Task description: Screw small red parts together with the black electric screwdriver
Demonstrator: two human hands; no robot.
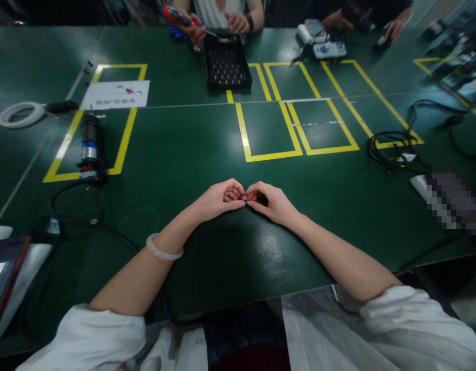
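My left hand (226, 197) and my right hand (271, 202) meet at the fingertips over the green table (183, 154). Between them is a small part (244, 197) with orange, red and grey on it, too small to name. Both hands are closed in a pinch, thumb against fingers, one at each end of the part. Fingertips cover much of it. A pale bangle (164, 249) circles my left wrist.
Left lies a black and silver cylindrical tool (91, 139) with a cable, near a white sheet (116, 95). Opposite, a person holds a red-handled screwdriver (179, 16) over a black tray (228, 64). Coiled black cable (392, 149) sits right. Yellow tape (274, 155) marks rectangles.
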